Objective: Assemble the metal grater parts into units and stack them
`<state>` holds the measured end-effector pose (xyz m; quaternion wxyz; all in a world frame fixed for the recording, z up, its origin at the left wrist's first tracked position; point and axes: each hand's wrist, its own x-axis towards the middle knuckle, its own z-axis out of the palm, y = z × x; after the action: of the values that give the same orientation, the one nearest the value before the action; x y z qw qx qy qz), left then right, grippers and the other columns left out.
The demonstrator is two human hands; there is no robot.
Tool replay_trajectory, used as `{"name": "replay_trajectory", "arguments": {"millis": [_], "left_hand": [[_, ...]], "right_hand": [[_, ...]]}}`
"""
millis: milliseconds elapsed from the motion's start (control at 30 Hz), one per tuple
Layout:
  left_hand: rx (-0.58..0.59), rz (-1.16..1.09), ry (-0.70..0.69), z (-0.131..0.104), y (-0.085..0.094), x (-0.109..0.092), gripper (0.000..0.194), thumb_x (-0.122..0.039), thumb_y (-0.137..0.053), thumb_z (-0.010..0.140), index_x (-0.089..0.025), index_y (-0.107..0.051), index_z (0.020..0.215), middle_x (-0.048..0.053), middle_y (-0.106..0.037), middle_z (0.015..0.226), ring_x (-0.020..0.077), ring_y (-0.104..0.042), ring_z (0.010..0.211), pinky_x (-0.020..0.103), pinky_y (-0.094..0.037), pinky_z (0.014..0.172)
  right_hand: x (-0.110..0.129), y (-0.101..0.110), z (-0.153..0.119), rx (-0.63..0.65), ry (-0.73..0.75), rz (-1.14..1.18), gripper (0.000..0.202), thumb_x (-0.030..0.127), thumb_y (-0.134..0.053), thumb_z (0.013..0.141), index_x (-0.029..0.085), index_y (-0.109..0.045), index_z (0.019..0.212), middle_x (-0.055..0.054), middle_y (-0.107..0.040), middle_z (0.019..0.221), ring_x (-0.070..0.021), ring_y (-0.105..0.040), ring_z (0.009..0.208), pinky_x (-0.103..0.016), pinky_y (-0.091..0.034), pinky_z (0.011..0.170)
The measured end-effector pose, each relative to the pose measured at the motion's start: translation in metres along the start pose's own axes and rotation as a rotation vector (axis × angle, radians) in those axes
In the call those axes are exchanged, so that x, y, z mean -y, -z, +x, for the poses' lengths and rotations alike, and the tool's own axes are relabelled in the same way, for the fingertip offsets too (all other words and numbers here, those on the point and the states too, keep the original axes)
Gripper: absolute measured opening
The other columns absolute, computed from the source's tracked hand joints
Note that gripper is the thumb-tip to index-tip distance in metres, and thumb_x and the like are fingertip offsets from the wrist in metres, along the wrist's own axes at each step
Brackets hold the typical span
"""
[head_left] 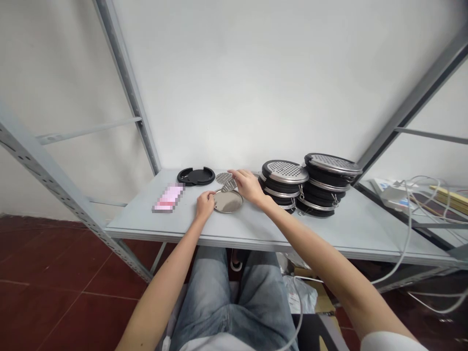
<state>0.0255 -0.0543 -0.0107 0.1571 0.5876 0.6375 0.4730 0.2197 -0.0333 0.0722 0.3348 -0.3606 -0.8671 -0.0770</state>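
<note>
A shallow round metal dish (229, 202) lies on the grey shelf in front of me. My left hand (205, 204) pinches its left rim. Over the dish's far edge, my right hand (248, 185) holds a small perforated metal plate (230, 185) tilted between its fingers. Just behind lies a perforated metal disc (222, 178), partly covered by the right hand and the plate. A black round holder (196, 176) with a raised, notched rim sits at the back left.
Two stacks of black and silver round units with perforated tops, the nearer stack (285, 171) and the taller stack (332, 163), stand right of my right hand. A blurred pink item (168, 198) lies left. White cables (408, 219) hang at the right. Metal posts (126, 73) frame the shelf.
</note>
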Motion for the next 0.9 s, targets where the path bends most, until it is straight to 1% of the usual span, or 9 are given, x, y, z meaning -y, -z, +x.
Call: {"name": "replay_trajectory", "arguments": {"millis": [100,267,400,500,567,633,733,800,900], "left_hand": [[-0.001,0.004,0.005,0.000,0.001,-0.001,0.032,-0.009,-0.044,0.083,-0.017,-0.074,0.090,0.007,-0.075,0.102,0.0203,-0.067,0.102,0.027,-0.048,0.094],[0.016,0.014,0.017,-0.001,0.002,-0.002,0.029,-0.010,-0.047,0.082,-0.018,-0.074,0.090,0.006,-0.076,0.097,0.0197,-0.068,0.094,0.026,-0.049,0.089],[0.033,0.021,0.021,-0.002,0.001,-0.002,0.028,-0.012,-0.048,0.083,-0.019,-0.074,0.089,0.005,-0.076,0.092,0.0194,-0.069,0.087,0.026,-0.050,0.082],[0.042,0.033,0.009,-0.002,0.000,-0.001,0.025,-0.013,-0.051,0.081,-0.019,-0.075,0.087,0.004,-0.076,0.091,0.0198,-0.068,0.087,0.027,-0.049,0.083],[0.047,0.045,0.004,-0.002,-0.001,-0.001,0.022,-0.014,-0.054,0.080,-0.019,-0.075,0.086,0.004,-0.076,0.088,0.0203,-0.068,0.086,0.027,-0.049,0.082],[0.053,0.054,0.000,-0.002,-0.001,-0.001,0.021,-0.014,-0.055,0.081,-0.019,-0.075,0.085,0.004,-0.076,0.084,0.0201,-0.069,0.083,0.028,-0.050,0.081],[0.054,0.064,-0.004,-0.002,0.000,-0.001,0.022,-0.015,-0.054,0.081,-0.020,-0.075,0.086,0.004,-0.076,0.085,0.0200,-0.069,0.083,0.028,-0.050,0.081],[0.055,0.069,-0.007,-0.001,-0.001,-0.001,0.022,-0.015,-0.054,0.081,-0.020,-0.075,0.086,0.004,-0.076,0.084,0.0202,-0.069,0.083,0.028,-0.050,0.081],[0.068,0.076,-0.012,-0.001,-0.001,-0.001,0.022,-0.016,-0.055,0.081,-0.020,-0.076,0.087,0.004,-0.075,0.078,0.0202,-0.069,0.080,0.027,-0.051,0.079]], "right_hand": [[0.003,-0.001,-0.009,0.006,0.010,0.067,0.049,0.005,-0.041,0.090,0.021,-0.052,0.134,-0.007,-0.067,0.103,-0.0229,-0.056,0.104,-0.038,-0.043,0.096],[-0.004,-0.011,-0.034,-0.051,-0.047,0.101,0.039,0.007,-0.048,0.086,0.019,-0.060,0.121,-0.007,-0.069,0.101,-0.0241,-0.054,0.111,-0.037,-0.044,0.097],[-0.015,-0.025,-0.058,-0.114,-0.135,0.146,0.029,0.010,-0.050,0.085,0.018,-0.064,0.108,-0.007,-0.069,0.098,-0.0233,-0.059,0.103,-0.036,-0.046,0.095],[-0.019,-0.036,-0.071,-0.110,-0.194,0.188,0.019,0.011,-0.051,0.084,0.020,-0.066,0.092,-0.007,-0.067,0.105,-0.0204,-0.062,0.099,-0.032,-0.048,0.091],[-0.018,-0.041,-0.075,-0.092,-0.230,0.185,0.016,0.013,-0.052,0.083,0.020,-0.066,0.086,-0.007,-0.064,0.113,-0.0199,-0.063,0.101,-0.031,-0.050,0.088],[-0.015,-0.043,-0.077,-0.088,-0.278,0.155,0.017,0.013,-0.054,0.082,0.021,-0.066,0.091,-0.008,-0.062,0.120,-0.0206,-0.062,0.104,-0.031,-0.051,0.087],[-0.010,-0.043,-0.076,-0.056,-0.383,0.108,0.031,0.017,-0.058,0.081,0.021,-0.061,0.112,-0.008,-0.062,0.124,-0.0223,-0.063,0.104,-0.032,-0.052,0.084],[-0.008,-0.043,-0.075,0.015,-0.456,0.089,0.040,0.022,-0.061,0.082,0.022,-0.057,0.122,-0.007,-0.066,0.117,-0.0236,-0.066,0.097,-0.033,-0.053,0.079],[-0.009,-0.046,-0.076,0.085,-0.502,0.086,0.042,0.025,-0.062,0.083,0.023,-0.057,0.125,-0.005,-0.072,0.105,-0.0241,-0.068,0.091,-0.033,-0.052,0.078]]}}
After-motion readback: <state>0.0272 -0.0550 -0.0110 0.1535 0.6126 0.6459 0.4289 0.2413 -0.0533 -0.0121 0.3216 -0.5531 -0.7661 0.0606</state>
